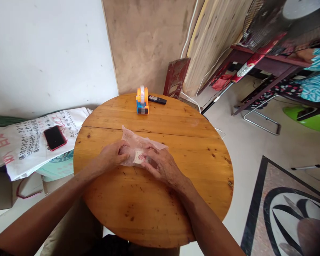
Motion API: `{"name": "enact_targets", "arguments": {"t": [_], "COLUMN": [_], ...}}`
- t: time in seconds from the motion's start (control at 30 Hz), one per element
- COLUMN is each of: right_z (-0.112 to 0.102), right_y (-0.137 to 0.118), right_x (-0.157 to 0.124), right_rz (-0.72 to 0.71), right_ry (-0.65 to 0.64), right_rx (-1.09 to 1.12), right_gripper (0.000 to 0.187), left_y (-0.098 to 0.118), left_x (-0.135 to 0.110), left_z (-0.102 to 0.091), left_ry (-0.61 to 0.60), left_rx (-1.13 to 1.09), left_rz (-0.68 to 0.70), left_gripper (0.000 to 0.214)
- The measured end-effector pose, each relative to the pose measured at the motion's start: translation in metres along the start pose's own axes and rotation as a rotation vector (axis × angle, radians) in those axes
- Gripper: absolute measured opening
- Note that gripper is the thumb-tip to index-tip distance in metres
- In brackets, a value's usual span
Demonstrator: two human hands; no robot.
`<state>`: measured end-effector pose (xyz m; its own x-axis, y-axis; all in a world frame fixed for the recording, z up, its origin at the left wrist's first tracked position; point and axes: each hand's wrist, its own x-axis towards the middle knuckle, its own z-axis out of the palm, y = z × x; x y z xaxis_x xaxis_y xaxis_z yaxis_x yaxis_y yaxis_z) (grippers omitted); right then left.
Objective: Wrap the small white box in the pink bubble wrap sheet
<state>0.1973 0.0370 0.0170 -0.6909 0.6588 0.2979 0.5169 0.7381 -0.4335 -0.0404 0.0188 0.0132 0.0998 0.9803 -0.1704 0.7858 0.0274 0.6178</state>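
A sheet of pinkish bubble wrap (134, 140) lies on the round wooden table (154, 199), folded around a small flat item (139, 157) with a printed label. My left hand (112, 155) grips the wrap's left edge with curled fingers. My right hand (160, 164) presses down on the wrapped item from the right, fingers bent over it. An orange and blue tape dispenser (142, 100) stands at the table's far edge. Beside it lies a black remote-like device (157, 100).
A phone in a red case (54, 137) rests on printed white sacks (29, 145) to the left. A dark red chair (176, 76) stands behind the table. At the right are a fan (266, 25), a dark table (269, 64), cables and a patterned floor inlay (290, 209).
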Motion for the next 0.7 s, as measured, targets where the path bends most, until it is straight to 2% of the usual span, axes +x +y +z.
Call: {"name": "enact_targets", "arguments": {"t": [0.1, 0.2, 0.3, 0.43, 0.57, 0.7], "right_z": [0.0, -0.001, -0.001, -0.002, -0.003, -0.004], "right_y": [0.0, -0.002, -0.003, -0.004, -0.005, -0.005], "right_x": [-0.001, 0.0, 0.001, 0.002, 0.004, 0.004], "right_rz": [0.008, 0.018, 0.01, 0.014, -0.005, -0.006], "right_ry": [0.002, -0.014, -0.024, -0.016, -0.01, -0.024], "right_rx": [-0.032, -0.047, -0.044, -0.035, -0.027, -0.032], "right_gripper": [0.024, 0.023, 0.023, 0.023, 0.022, 0.023], "left_y": [0.006, 0.01, 0.006, -0.005, -0.006, 0.002], "left_x": [0.0, -0.004, -0.008, -0.015, -0.021, -0.018], "left_z": [0.0, -0.005, -0.011, -0.015, -0.014, -0.016], "left_ry": [0.005, 0.064, 0.061, 0.045, 0.0, -0.056], "left_rx": [0.167, 0.314, 0.336, 0.142, -0.192, -0.321], "left_rz": [-0.019, -0.044, -0.063, -0.114, -0.273, -0.356], "left_gripper": [0.037, 0.045, 0.047, 0.058, 0.065, 0.052]}}
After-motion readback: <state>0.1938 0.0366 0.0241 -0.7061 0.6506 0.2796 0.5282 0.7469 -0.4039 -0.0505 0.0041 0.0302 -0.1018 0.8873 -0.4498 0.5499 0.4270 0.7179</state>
